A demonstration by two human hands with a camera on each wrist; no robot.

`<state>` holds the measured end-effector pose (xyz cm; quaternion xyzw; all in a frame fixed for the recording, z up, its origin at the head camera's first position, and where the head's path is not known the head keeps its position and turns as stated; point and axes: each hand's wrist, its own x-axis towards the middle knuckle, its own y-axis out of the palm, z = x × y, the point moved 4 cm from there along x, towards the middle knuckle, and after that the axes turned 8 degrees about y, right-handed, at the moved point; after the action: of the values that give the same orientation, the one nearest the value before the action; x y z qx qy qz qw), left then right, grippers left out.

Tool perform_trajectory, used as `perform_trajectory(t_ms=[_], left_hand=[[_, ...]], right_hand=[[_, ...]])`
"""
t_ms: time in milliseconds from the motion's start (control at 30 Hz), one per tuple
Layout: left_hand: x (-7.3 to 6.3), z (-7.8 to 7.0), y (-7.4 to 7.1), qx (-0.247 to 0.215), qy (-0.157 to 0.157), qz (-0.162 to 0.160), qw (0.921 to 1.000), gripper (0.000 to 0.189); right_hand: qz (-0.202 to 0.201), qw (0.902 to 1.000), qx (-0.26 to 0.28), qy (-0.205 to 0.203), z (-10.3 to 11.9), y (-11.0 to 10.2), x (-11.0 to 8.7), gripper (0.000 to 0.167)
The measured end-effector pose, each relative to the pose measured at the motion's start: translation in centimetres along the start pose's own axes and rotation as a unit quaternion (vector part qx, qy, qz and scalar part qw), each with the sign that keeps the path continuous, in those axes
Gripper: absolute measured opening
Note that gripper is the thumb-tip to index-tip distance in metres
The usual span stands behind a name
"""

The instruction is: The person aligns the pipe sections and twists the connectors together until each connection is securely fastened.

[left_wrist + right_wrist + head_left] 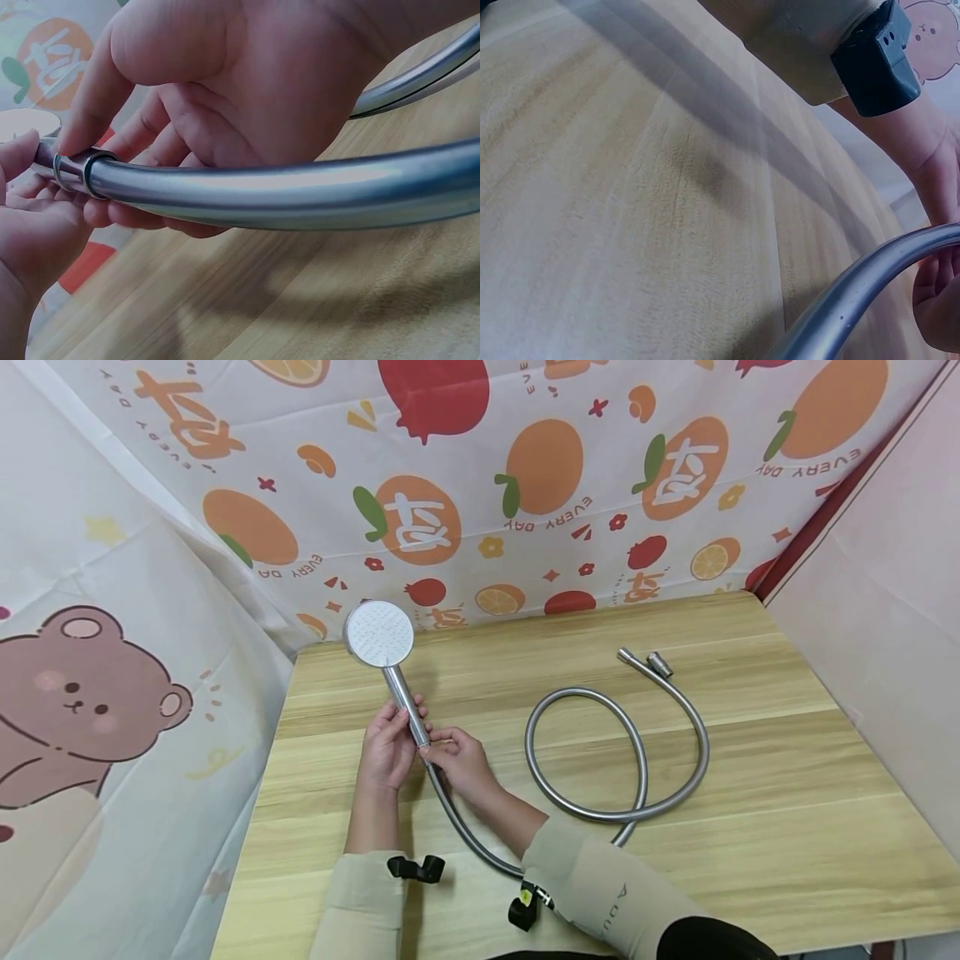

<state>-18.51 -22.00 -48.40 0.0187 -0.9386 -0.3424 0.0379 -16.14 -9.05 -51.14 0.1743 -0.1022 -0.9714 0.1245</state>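
A chrome shower head (pixel 380 633) with a white spray face is held tilted above the table, its face showing. My left hand (pixel 387 750) grips its handle (pixel 400 689) near the lower end. Just below, the fingers and thumb of my right hand (pixel 463 767) pinch the metal hose nut (pixel 75 171), where the handle meets the shower hose (pixel 461 828). In the left wrist view the right hand (pixel 240 82) spreads over the hose, its thumb and index finger at the nut. Whether the nut is fully seated on the handle cannot be seen.
The rest of the hose (pixel 637 743) lies looped on the wooden table (pixel 780 785), to the right. Its free end (pixel 624 654) and a loose metal fitting (pixel 660 664) are toward the back. A printed cloth (pixel 480 568) hangs behind the table.
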Motion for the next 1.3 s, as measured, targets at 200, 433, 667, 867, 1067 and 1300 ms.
perform_trajectory(t_ms=[200, 433, 667, 867, 1067, 1300], left_hand=[[-0.1, -0.2, 0.1, 0.006, 0.0, 0.005, 1.0, 0.028], [-0.2, -0.2, 0.1, 0.01, -0.008, 0.001, 0.9999, 0.027], [-0.2, -0.2, 0.2, 0.001, 0.003, 0.019, 0.9998, 0.029], [-0.3, -0.2, 0.0, -0.002, 0.015, 0.027, 0.9995, 0.029], [-0.4, -0.2, -0.1, -0.008, 0.015, 0.019, 0.9997, 0.029], [-0.5, -0.2, 0.2, -0.001, 0.001, 0.006, 1.0, 0.028]], right_hand=[[0.006, 0.9999, 0.013, 0.002, 0.0, 0.1, 0.0, 0.025], [-0.013, 0.9994, -0.008, -0.033, 0.2, 0.3, 0.1, 0.034], [-0.006, 0.9997, -0.018, -0.018, 1.7, 0.4, -1.2, 0.03], [0.01, 0.9999, 0.01, 0.005, 1.2, 0.4, -1.2, 0.025], [0.022, 0.9994, 0.022, 0.018, -0.3, 0.4, -0.2, 0.027], [-0.022, 0.9976, -0.044, -0.049, -0.4, 0.3, 0.2, 0.033]])
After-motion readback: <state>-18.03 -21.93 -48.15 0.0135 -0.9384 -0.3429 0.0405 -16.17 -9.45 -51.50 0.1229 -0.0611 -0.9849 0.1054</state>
